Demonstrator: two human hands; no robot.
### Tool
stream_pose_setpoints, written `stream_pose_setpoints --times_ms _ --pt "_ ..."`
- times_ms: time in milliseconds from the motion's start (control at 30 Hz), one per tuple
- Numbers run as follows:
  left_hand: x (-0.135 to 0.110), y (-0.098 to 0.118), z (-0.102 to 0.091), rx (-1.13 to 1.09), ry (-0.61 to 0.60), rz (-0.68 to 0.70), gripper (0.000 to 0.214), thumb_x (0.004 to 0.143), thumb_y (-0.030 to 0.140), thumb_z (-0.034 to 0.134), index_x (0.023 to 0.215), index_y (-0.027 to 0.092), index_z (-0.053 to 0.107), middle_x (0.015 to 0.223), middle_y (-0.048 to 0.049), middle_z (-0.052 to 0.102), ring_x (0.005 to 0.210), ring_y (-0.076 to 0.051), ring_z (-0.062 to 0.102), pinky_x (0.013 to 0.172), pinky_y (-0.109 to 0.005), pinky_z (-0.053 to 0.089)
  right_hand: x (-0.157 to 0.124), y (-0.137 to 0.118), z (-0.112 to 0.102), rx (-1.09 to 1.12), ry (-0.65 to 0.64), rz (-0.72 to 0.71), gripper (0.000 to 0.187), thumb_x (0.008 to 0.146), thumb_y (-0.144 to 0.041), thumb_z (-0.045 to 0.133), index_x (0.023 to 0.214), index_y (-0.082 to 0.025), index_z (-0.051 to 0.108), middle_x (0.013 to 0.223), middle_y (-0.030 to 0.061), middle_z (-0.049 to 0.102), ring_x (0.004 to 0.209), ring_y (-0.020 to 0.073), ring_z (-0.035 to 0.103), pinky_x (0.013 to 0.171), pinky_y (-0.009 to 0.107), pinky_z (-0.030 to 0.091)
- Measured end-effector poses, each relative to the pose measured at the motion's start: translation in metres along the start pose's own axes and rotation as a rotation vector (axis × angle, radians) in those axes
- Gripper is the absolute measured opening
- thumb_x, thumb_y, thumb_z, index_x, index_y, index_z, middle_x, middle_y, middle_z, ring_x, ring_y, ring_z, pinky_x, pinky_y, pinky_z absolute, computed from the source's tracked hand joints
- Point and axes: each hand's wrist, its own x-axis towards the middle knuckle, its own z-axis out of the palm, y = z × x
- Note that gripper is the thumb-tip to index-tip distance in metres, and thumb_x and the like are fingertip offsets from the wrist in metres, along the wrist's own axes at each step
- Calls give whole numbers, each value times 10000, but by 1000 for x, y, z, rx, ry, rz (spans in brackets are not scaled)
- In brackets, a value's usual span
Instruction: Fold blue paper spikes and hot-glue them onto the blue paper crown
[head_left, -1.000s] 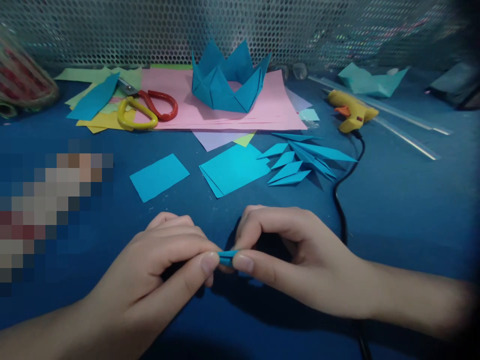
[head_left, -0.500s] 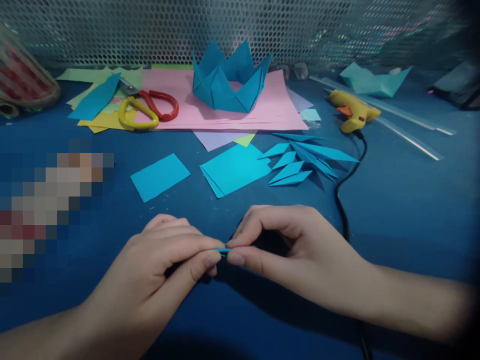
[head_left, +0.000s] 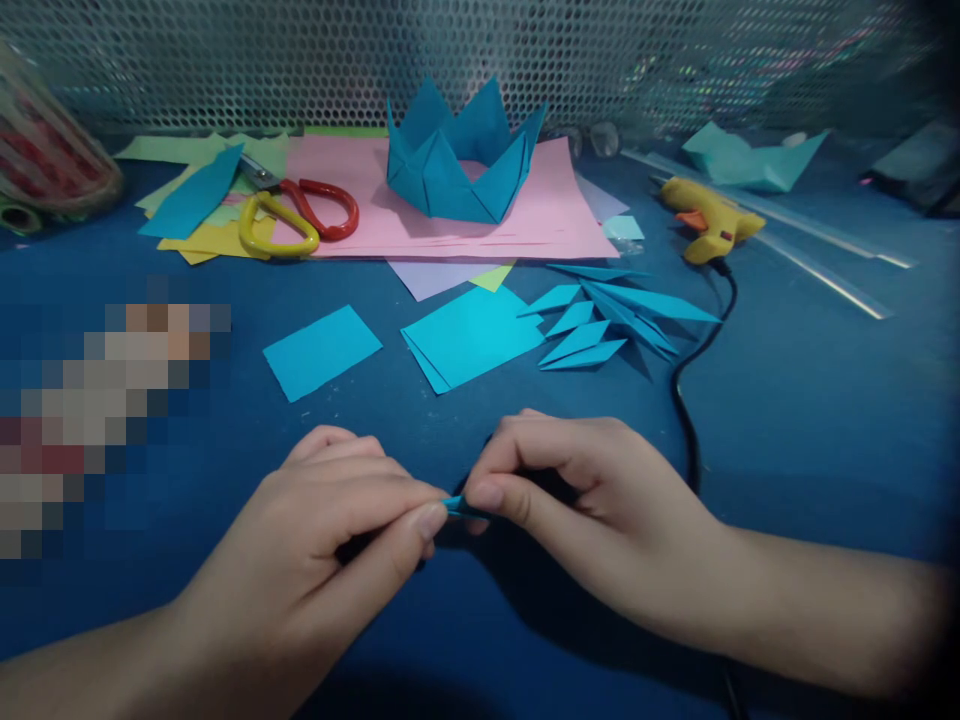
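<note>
Between my two hands is a small folded piece of blue paper, mostly hidden by the fingers. My left hand pinches its left end between thumb and forefinger. On the other end, my right hand is closed, thumb against the fingers. Beyond the hands lie a single blue paper rectangle and a small stack of blue paper rectangles. Several pointed folded blue paper pieces are heaped at the stack's right. A blue folded paper crown stands upright farther back.
Pink sheets lie under the crown, with red-and-yellow-handled scissors on their left part. A yellow glue gun with a black cord and clear glue sticks are at right. A jar stands back left, before a mesh panel.
My right thumb has shifted up and right along the folded blue paper, showing a little more of it. My left hand keeps its pinch, nearly still.
</note>
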Motion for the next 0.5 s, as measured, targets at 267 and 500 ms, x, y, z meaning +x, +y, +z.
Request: stream_pose_setpoints --times_ms 267,500 --pt "-1 0 0 23 -3 10 341 967 274 412 683 248 598 612 117 598 593 -71 512 655 -250 345 1 1 0 -16 8 -27 240 936 -211 604 698 -202 636 650 -47 676 622 82 587 611 207 423" --pt "0 -2 -3 -19 -4 22 325 952 260 437 690 261 629 595 111 599 572 -77 517 645 -239 369 0 0 0 -27 3 -75 114 863 -241 697 769 -192 656 690 -48 657 632 72 558 593 194 406"
